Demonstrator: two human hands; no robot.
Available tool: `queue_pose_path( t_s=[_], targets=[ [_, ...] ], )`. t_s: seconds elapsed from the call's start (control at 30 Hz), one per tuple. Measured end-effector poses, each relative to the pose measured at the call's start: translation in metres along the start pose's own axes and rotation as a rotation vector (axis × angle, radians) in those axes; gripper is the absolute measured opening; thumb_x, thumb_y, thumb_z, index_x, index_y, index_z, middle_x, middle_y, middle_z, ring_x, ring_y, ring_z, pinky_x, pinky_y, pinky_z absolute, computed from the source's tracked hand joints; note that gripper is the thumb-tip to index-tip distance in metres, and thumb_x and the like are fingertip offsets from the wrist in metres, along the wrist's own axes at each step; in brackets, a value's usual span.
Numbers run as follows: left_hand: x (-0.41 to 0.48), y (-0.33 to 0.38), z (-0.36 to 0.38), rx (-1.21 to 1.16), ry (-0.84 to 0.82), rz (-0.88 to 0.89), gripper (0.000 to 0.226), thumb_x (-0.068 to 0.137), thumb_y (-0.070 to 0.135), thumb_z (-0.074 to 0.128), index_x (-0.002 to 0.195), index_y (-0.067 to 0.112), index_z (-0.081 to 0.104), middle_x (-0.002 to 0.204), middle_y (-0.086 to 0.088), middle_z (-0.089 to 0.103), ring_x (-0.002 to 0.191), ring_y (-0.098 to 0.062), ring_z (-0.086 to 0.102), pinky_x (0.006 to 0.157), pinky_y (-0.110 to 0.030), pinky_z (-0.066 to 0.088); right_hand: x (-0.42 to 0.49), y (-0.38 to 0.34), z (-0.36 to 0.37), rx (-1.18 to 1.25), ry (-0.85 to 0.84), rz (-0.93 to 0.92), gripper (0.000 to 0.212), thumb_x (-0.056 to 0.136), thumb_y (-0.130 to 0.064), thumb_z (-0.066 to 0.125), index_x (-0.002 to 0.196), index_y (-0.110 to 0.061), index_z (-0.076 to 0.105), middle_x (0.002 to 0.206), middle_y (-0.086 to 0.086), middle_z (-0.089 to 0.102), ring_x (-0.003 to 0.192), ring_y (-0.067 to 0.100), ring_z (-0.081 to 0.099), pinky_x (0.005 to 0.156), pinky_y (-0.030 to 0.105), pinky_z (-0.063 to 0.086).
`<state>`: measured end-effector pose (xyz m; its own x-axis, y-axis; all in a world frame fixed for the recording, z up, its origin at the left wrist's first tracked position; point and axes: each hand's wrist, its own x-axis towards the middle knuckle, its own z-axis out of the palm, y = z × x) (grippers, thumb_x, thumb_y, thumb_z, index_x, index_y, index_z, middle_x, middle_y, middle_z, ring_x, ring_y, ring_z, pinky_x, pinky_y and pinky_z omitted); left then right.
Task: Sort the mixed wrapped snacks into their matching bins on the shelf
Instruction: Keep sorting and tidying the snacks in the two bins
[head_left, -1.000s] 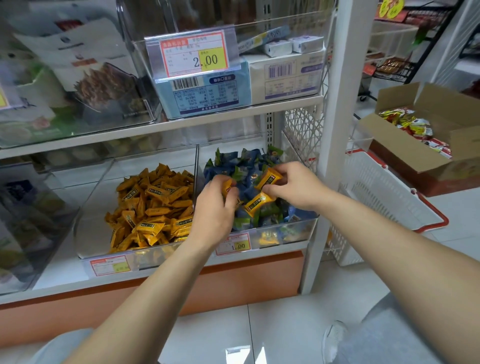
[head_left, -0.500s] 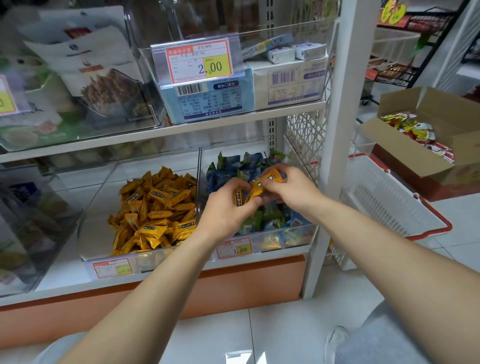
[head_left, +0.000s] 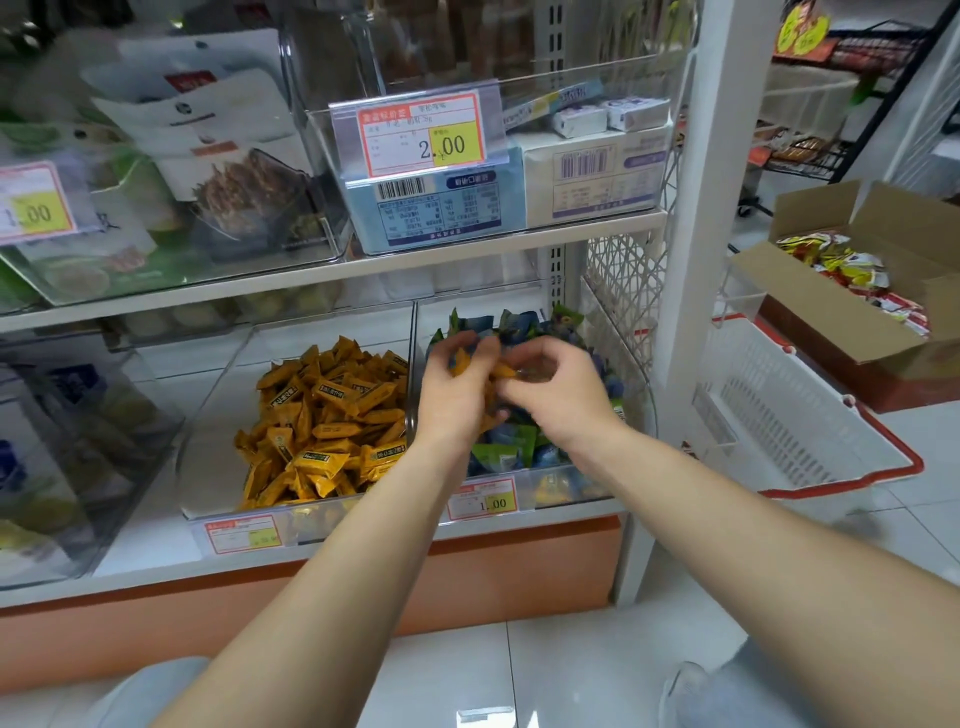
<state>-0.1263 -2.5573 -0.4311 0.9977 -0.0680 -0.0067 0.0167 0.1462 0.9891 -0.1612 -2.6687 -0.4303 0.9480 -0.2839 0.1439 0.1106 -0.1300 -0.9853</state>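
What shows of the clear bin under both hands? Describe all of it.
The clear plastic bin sits on the lower shelf, rightmost, beside the white lattice side panel. It is open-topped, heaped with blue and green wrapped snacks. A price tag reading 1.00 hangs on its front. The left hand and right hand reach in, gripping orange snacks.

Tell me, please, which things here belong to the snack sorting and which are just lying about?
Job: left hand, right hand, orange snacks they hold, blue snack bin, orange snack bin.
Lying about: cardboard box, white basket, price tag.
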Motion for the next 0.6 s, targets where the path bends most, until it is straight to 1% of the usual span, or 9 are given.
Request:
queue_pose_path(
  t_s=[0.07, 0.13, 0.2, 0.27, 0.3, 0.4, 0.5, 0.53, 0.6],
  targets=[
    [0.001, 0.002, -0.006, 0.108, 0.061, 0.039, 0.032, 0.09, 0.033, 0.071, 0.117, 0.024, 0.059, 0.11, -0.008, 0.068, 0.088, -0.021, 0.07, 0.066, -0.036, 0.06, -0.003, -0.001, 0.005, 0.008, -0.148, -0.042, 0.031, 0.073, 0.0, 0.076, 0.099, -0.017, 0.073, 0.094, -0.005, 0.075, 0.087, 0.005, 0.071, 0.077, 0.02, 0.057],
    [0.005, 0.007, -0.018, 0.2, 0.087, 0.061, 0.03, 0.091, 0.034, 0.069, 0.118, 0.025, 0.059, 0.111, -0.006, 0.067, 0.09, -0.021, 0.068, 0.061, -0.032, 0.059, -0.002, -0.003, 0.004, 0.036, -0.275, -0.067, 0.031, 0.078, -0.006, 0.078, 0.102, -0.025, 0.073, 0.096, -0.011, 0.076, 0.093, 0.002, 0.07, 0.081, 0.017, 0.055],
    [0.01, 0.014, -0.038, 0.351, 0.074, 0.148, 0.026, 0.093, 0.033, 0.066, 0.117, 0.03, 0.059, 0.109, 0.001, 0.065, 0.091, -0.016, 0.066, 0.06, -0.026, 0.057, 0.004, -0.003, -0.004, -0.063, -0.289, -0.088, 0.028, 0.082, -0.016, 0.078, 0.106, -0.03, 0.072, 0.099, -0.017, 0.073, 0.095, -0.002, 0.068, 0.082, 0.014, 0.052],
    [0.017, 0.021, -0.064, 0.637, 0.052, 0.309, 0.026, 0.094, 0.034, 0.064, 0.119, 0.034, 0.057, 0.108, 0.007, 0.062, 0.087, -0.002, 0.061, 0.062, -0.012, 0.05, 0.013, -0.001, -0.02, -0.307, -0.233, -0.125, 0.027, 0.083, -0.024, 0.076, 0.109, -0.027, 0.072, 0.103, -0.016, 0.071, 0.095, -0.001, 0.066, 0.086, 0.019, 0.051],
    [0.02, 0.025, -0.077, 0.796, 0.031, 0.369, 0.028, 0.095, 0.036, 0.062, 0.122, 0.035, 0.055, 0.104, 0.009, 0.062, 0.081, 0.0, 0.059, 0.058, -0.012, 0.047, 0.016, 0.001, -0.029, -0.41, -0.22, -0.134, 0.024, 0.084, -0.025, 0.075, 0.108, -0.026, 0.072, 0.101, -0.015, 0.071, 0.094, -0.001, 0.065, 0.085, 0.021, 0.05],
    [0.03, 0.029, -0.111, 1.262, 0.012, 0.451, 0.037, 0.097, 0.04, 0.056, 0.132, 0.037, 0.046, 0.092, 0.008, 0.062, 0.07, -0.012, 0.056, 0.057, -0.029, 0.042, 0.021, 0.007, -0.054, -0.583, -0.299, -0.113, 0.013, 0.087, -0.03, 0.071, 0.1, -0.032, 0.072, 0.094, -0.018, 0.071, 0.088, -0.004, 0.064, 0.079, 0.023, 0.048],
    [0.037, 0.026, -0.129, 1.556, -0.066, 0.418, 0.042, 0.097, 0.038, 0.057, 0.137, 0.031, 0.046, 0.107, -0.004, 0.067, 0.084, -0.023, 0.062, 0.062, -0.033, 0.047, 0.022, 0.011, -0.066, -0.693, -0.453, -0.105, 0.009, 0.09, -0.032, 0.067, 0.098, -0.036, 0.071, 0.077, -0.025, 0.07, 0.077, -0.007, 0.065, 0.074, 0.022, 0.05],
    [0.038, 0.027, -0.129, 1.623, -0.09, 0.382, 0.042, 0.096, 0.038, 0.058, 0.136, 0.03, 0.048, 0.114, -0.006, 0.066, 0.09, -0.025, 0.063, 0.064, -0.034, 0.049, 0.022, 0.012, -0.068, -0.711, -0.513, -0.082, 0.01, 0.091, -0.031, 0.065, 0.098, -0.036, 0.071, 0.075, -0.026, 0.07, 0.074, -0.006, 0.067, 0.071, 0.022, 0.05],
    [0.035, 0.03, -0.122, 1.724, -0.082, 0.321, 0.043, 0.093, 0.042, 0.059, 0.132, 0.028, 0.052, 0.116, -0.008, 0.062, 0.094, -0.026, 0.061, 0.066, -0.035, 0.051, 0.021, 0.016, -0.069, -0.758, -0.639, -0.027, 0.011, 0.092, -0.03, 0.063, 0.098, -0.035, 0.071, 0.08, -0.021, 0.073, 0.075, -0.004, 0.068, 0.071, 0.022, 0.051]
  ],
)
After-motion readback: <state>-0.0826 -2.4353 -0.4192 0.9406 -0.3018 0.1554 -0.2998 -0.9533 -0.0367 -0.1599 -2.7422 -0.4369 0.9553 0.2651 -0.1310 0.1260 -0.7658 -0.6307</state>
